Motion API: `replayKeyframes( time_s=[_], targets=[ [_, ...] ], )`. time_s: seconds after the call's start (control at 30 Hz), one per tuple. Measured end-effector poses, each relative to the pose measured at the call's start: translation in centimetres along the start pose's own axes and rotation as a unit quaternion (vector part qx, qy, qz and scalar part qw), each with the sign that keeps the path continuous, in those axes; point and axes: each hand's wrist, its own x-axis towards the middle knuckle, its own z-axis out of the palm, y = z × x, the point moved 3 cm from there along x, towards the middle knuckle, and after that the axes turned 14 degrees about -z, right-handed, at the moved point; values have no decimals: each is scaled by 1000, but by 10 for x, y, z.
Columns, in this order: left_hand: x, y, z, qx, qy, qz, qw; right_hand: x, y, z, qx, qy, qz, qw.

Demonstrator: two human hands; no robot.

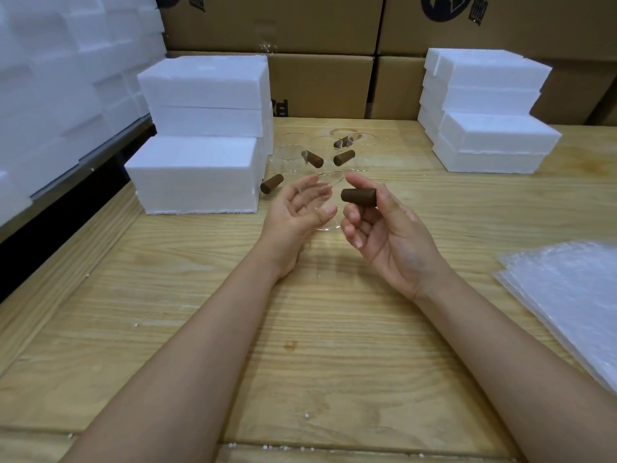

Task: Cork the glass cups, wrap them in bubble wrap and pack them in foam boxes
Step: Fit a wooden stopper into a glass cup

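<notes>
A wooden bench stands before cardboard boxes, with foam boxes stacked toward both far corners. Above its middle, the left hand curls its grip round a clear glass cup; the cup's tilt is hard to judge. The right hand pinches a brown cork, long axis roughly level, end pointing left at the cup.
</notes>
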Motion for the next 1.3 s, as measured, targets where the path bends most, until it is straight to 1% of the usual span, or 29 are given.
replayKeyframes(
  time_s=[0.1,0.23,0.33,0.4,0.47,0.57,0.63,0.7,0.77,0.8,0.9,1.0,1.07,1.17,1.23,1.3],
  targets=[
    [2,-3,-1,53,39,47,997,1,2,-7,-69,38,-8,997],
    [3,-3,2,120,77,110,984,2,4,-14,-160,77,-21,984],
    [0,0,6,183,111,161,963,2,5,-17,-220,108,-27,969],
    [-2,2,9,236,136,210,939,3,5,-18,-243,124,-32,962],
    [-6,3,12,279,149,270,910,4,5,-21,-245,142,-30,959],
    [-11,4,16,311,152,339,875,7,6,-25,-217,176,-6,960],
    [-12,4,19,334,141,369,856,8,7,-27,-192,203,24,960],
    [-13,4,21,346,123,387,846,8,7,-29,-182,221,59,956],
    [-14,4,22,348,116,391,844,8,7,-30,-188,226,74,953],
    [-14,4,21,346,115,386,847,8,7,-30,-199,226,68,951],
    [-13,4,18,340,129,364,857,7,4,-26,-247,215,4,945],
    [-12,3,16,345,151,332,865,5,1,-25,-328,198,-61,922],
    [-11,3,14,350,162,311,868,4,-1,-24,-393,175,-99,897],
    [-12,4,15,336,156,291,882,1,-4,-21,-462,139,-149,863],
    [-13,5,15,325,154,282,890,1,-4,-19,-477,118,-163,856],
    [-13,5,14,320,154,274,893,0,-3,-18,-476,103,-167,857]
  ],
)
